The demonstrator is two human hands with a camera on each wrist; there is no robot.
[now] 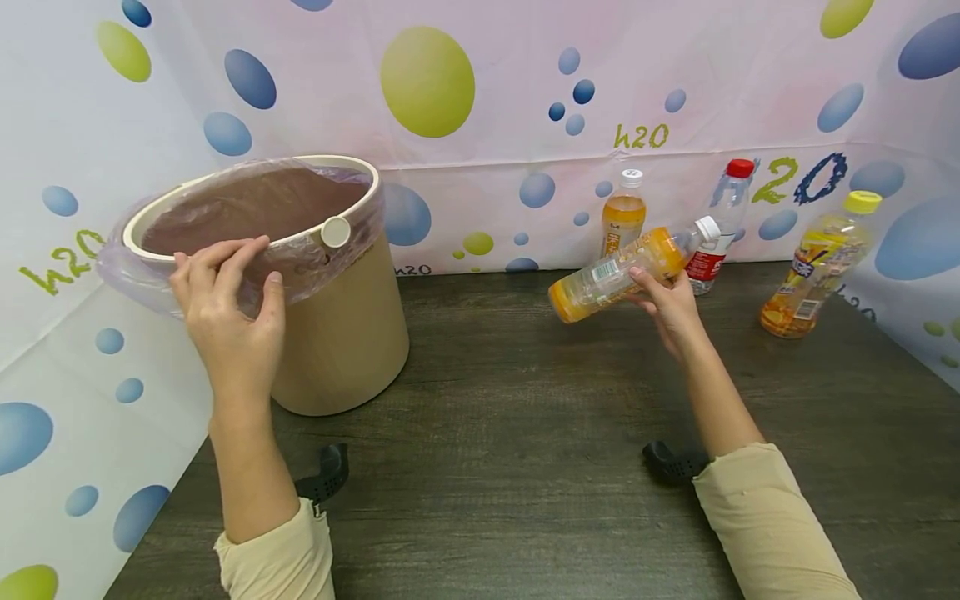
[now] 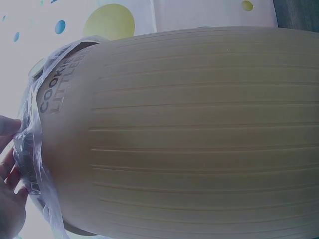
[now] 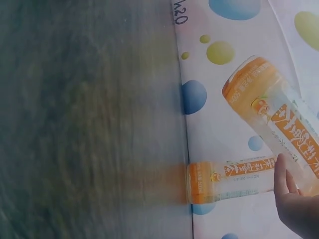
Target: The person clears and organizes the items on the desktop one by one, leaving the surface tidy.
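My right hand (image 1: 670, 308) holds a clear plastic drink bottle (image 1: 607, 279) with orange label bands and a white cap. The bottle is tilted above the table, its base toward the left and its cap up to the right. In the right wrist view, fingertips press on the side of this drink bottle (image 3: 279, 112). On the left stands a beige trash can (image 1: 341, 350) lined with a thin translucent bag (image 1: 307, 279). My left hand (image 1: 232, 317) grips its near rim, fingers hooked over the top and thumb outside, against the liner.
Behind the held bottle stands a similar orange bottle (image 1: 622, 215). To the right are a red-capped bottle (image 1: 727, 204) and a yellow-capped bottle (image 1: 817, 262). All stand on a dark wooden table (image 1: 495, 450) before a dotted backdrop (image 1: 495, 200).
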